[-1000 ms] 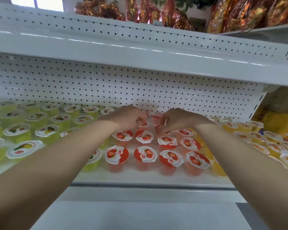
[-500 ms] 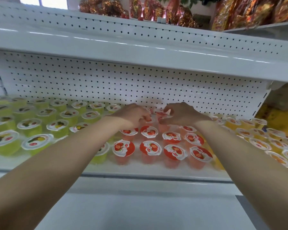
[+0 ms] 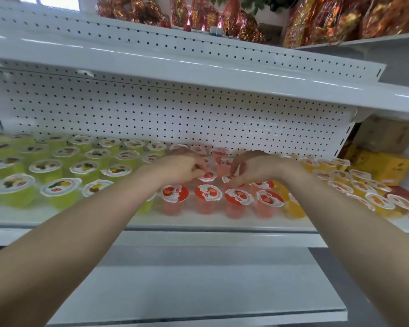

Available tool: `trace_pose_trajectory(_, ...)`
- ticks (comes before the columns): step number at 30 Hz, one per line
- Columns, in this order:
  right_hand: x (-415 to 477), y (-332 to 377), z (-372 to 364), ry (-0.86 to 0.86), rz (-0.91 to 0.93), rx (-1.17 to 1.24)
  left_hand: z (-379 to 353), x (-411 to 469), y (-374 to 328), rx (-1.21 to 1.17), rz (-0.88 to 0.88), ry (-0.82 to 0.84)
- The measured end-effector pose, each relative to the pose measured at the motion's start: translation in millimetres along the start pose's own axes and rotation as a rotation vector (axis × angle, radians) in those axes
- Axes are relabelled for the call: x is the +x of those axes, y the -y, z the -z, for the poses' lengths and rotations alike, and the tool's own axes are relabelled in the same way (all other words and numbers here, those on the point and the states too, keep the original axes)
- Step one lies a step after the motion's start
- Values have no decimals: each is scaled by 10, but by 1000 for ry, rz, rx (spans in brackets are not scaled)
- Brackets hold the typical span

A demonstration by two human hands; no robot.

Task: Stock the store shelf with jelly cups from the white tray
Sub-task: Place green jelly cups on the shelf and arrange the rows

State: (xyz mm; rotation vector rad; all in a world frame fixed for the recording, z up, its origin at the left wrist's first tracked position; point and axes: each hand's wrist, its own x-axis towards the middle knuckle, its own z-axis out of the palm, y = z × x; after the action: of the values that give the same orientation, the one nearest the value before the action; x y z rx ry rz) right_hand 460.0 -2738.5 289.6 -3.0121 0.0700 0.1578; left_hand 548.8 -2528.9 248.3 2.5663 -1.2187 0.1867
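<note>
Reaching onto the shelf [image 3: 198, 221], the left hand [image 3: 182, 166] and right hand [image 3: 253, 168] each pinch a red jelly cup [image 3: 208, 175] by its lid rim, among the red rows. Such cups seem light, thin-walled and squashy, so the stiffer rim looks the safest hold. Wrists bend down, fingers curled.

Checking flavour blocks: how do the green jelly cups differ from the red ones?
The green jelly cups fill the left of the shelf, untouched; the red jelly cups stand mid-shelf, with the left hand and right hand each pinching one. Green lids show yellowish fruit; red lids show strawberries. Both stand upright, lids sealed.
</note>
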Motion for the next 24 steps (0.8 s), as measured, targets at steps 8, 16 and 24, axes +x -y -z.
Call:
trace_pose_trajectory(8,146,-12,-164,-153,-19,-41,6,-123,-90,32,52,46)
trace_pose_trajectory(16,17,-88,-258,-265,-27,-6,39,-242,-181,33,5,-31)
trace_pose_trajectory(24,-545,21,-161,-135,33,251,7,-333,-252,-9,-86,-71)
